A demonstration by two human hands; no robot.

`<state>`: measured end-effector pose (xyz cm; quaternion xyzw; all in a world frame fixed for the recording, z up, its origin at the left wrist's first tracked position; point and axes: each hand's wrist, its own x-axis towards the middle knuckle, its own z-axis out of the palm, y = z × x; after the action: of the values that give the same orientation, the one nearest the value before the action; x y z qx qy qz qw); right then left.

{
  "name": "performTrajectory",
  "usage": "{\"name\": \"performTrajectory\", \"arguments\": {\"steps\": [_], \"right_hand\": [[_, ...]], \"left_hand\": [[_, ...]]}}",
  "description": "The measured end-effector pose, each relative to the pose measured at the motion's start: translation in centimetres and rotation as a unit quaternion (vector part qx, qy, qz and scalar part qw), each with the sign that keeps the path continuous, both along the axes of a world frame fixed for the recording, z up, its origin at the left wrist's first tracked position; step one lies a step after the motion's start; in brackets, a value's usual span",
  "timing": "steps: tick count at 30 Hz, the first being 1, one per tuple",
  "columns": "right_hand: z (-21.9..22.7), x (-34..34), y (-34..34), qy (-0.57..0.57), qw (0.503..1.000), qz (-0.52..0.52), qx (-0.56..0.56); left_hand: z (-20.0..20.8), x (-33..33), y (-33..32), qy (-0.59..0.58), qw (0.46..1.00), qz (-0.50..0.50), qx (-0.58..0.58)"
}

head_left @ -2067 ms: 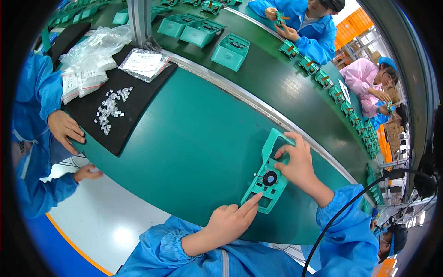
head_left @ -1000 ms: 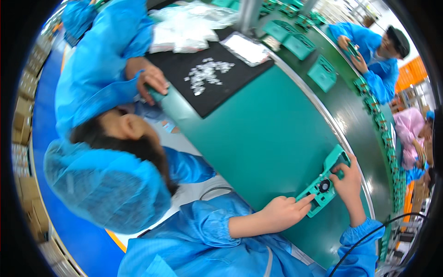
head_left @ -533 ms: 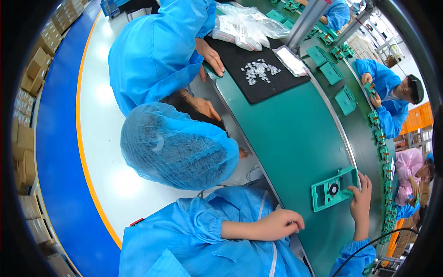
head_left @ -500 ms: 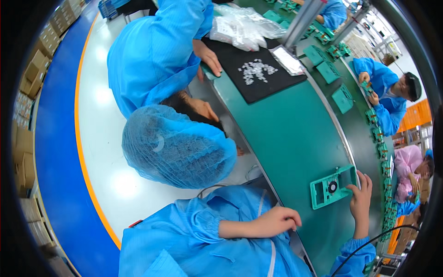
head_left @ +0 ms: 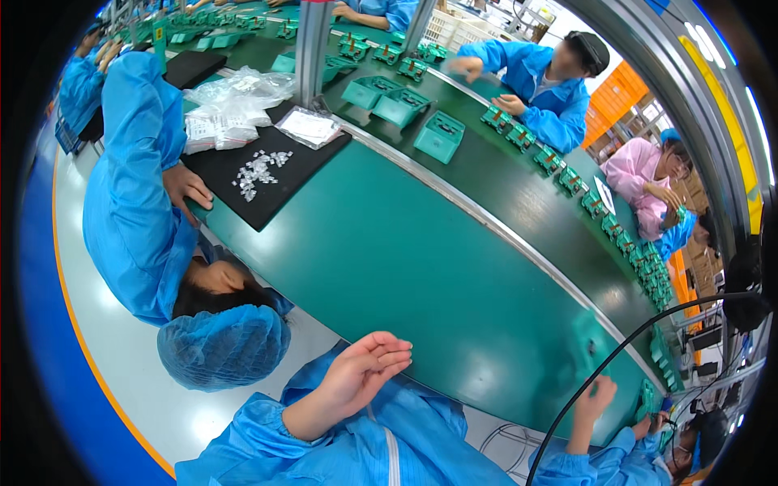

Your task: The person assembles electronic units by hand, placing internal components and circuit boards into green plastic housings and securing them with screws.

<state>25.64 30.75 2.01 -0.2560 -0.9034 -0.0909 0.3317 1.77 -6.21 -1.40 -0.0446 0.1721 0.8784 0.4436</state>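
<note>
My left hand (head_left: 359, 374) is raised in front of my body at the near table edge, palm partly turned up. Its fingers are stretched out, lightly curved, and nothing lies in them. Further right, my right hand (head_left: 596, 398) is over the green table, smeared by motion. Just beyond its fingertips is a green plastic housing (head_left: 590, 334), also blurred, close to the metal rail. Whether the fingers touch the housing cannot be made out.
A black mat (head_left: 267, 198) at the left bears small clear pieces (head_left: 259, 172) and plastic bags (head_left: 231, 113). A bent-over co-worker (head_left: 138, 194) sits there. Beyond the rail (head_left: 486, 217) lie green housings (head_left: 440, 136) and a row of assemblies. A black cable (head_left: 640, 336) crosses at right.
My view has swung to the right. The green housing, sharp and beside my right hand before, is now blurred near the rail. My left hand has lifted, its curled fingers now stretched.
</note>
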Motion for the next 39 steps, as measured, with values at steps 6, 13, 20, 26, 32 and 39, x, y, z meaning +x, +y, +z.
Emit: {"name": "performTrajectory", "arguments": {"steps": [6, 13, 20, 26, 32, 39], "right_hand": [[-1.9, 10.1, 7.0, -0.048, 0.931, -0.358, 0.046], [-2.5, 8.1, 8.9, -0.093, 0.876, -0.473, -0.019], [0.7, -14.2, -11.4, -0.008, 0.957, 0.269, -0.113], [0.3, -20.8, -18.1, -0.045, 0.891, 0.413, -0.182], [0.5, -21.9, -19.0, -0.086, 0.904, 0.386, -0.162], [0.2, -24.1, -19.3, -0.095, 0.900, 0.391, -0.166]], "left_hand": [[1.2, -1.0, 2.3, 0.004, 0.999, -0.033, -0.022], [1.8, -0.9, 3.1, -0.005, 1.000, -0.027, 0.007], [2.2, -1.2, 4.6, 0.001, 0.998, -0.059, -0.029], [0.9, -1.7, 4.4, 0.067, 0.996, -0.048, 0.040], [0.2, -2.2, 4.9, 0.071, 0.997, -0.015, -0.013], [0.8, -4.6, 5.5, 0.083, 0.995, -0.029, -0.052]]}}
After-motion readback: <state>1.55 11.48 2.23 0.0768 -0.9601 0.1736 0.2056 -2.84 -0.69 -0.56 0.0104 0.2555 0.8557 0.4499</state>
